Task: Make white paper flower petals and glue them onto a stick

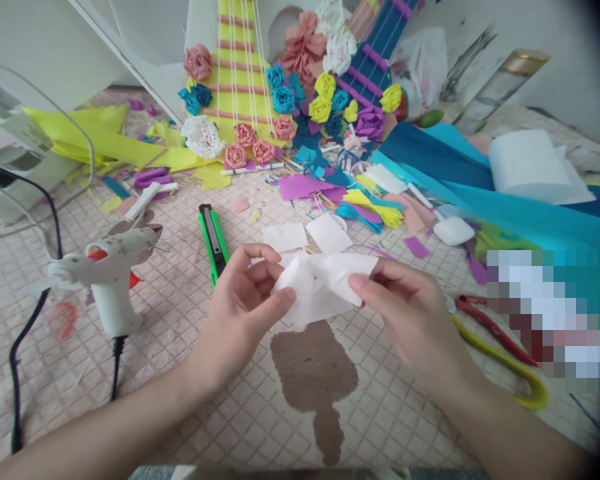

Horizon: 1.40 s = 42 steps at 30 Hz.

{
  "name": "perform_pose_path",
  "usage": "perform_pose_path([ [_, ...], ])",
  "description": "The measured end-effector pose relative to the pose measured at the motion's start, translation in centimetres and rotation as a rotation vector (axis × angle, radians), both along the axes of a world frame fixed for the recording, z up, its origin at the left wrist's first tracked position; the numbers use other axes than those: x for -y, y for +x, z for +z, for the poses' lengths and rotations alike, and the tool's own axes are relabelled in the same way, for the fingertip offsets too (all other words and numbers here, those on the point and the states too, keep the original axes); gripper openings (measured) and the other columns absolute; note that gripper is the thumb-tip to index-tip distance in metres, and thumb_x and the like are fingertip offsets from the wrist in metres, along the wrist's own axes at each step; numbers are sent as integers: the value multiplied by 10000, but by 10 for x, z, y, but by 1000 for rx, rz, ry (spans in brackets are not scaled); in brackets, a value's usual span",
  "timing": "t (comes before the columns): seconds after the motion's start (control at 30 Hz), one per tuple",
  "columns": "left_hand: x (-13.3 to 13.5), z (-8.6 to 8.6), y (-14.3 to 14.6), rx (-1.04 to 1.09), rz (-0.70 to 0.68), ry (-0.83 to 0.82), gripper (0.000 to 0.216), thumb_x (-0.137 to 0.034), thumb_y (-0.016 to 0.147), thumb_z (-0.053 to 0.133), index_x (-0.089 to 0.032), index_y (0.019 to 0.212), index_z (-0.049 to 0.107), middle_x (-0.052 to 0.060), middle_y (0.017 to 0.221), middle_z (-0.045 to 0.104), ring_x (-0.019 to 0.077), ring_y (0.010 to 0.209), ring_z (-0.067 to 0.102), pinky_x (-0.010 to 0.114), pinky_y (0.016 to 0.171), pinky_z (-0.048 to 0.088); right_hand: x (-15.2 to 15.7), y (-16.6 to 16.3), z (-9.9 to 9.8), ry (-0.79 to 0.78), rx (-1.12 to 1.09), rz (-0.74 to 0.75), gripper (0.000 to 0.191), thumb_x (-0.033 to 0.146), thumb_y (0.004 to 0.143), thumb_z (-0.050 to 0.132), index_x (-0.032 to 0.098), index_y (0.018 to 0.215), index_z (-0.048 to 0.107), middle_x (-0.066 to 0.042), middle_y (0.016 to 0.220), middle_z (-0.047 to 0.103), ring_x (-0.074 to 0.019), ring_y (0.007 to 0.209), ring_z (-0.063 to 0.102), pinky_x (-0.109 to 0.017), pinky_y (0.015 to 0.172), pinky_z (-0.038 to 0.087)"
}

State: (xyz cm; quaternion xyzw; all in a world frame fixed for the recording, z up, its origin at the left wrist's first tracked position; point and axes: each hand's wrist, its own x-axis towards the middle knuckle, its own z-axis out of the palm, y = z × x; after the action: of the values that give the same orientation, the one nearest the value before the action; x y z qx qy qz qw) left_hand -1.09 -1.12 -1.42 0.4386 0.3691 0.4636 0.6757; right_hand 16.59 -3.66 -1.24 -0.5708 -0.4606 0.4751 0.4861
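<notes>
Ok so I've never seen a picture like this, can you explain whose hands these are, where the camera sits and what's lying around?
There is no machine here: a person wears one camera on the head, looking down at their own hands. The left hand and right hand pinch a crumpled white tissue piece between them above a quilted mat. On the mat lie a glue gun, a green utility knife, white tissue squares and a red-and-yellow handled tool. Behind stand paper flowers among coloured paper scraps.
</notes>
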Motion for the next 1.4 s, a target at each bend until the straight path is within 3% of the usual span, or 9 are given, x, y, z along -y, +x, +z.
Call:
perform_pose_path([
  [0.27, -2, 3, -2, 42, 33, -47, 211, -106, 735, 595, -214, 876, 482, -44, 710, 540, 74, 545, 548, 145, 450, 450, -3, 4, 1, 67, -1, -78, 51, 232, 776, 603, 214, 737, 630, 14, 651, 506, -135, 666, 488, -258, 587, 387],
  [0.57, -1, 3, -1, 50, 53, -52, 230, -125, 711, 618, -218, 870, 481, -35, 698, 520, 92, 525, 559, 174, 433, 470, -10, 7, 0, 103, -16, -136, 100, 282, 795, 575, 235, 709, 592, -4, 713, 563, -158, 691, 525, -283, 630, 426],
  [1.2, -3, 10, 1, 108, 166, -108, 243, -111, 625, 617, -205, 812, 495, -50, 687, 502, 65, 495, 517, 141, 393, 419, -15, 10, 3, 123, -144, -218, 131, 244, 772, 549, 206, 648, 530, 3, 645, 473, -128, 588, 469, -255, 514, 386],
  [1.4, -6, 12, -1, 81, 268, -90, 220, -104, 621, 607, -200, 787, 498, -41, 647, 495, 58, 497, 475, 132, 413, 369, -20, 12, 4, 108, -204, -251, 102, 229, 745, 549, 203, 646, 555, 5, 647, 504, -129, 589, 502, -248, 493, 389],
])
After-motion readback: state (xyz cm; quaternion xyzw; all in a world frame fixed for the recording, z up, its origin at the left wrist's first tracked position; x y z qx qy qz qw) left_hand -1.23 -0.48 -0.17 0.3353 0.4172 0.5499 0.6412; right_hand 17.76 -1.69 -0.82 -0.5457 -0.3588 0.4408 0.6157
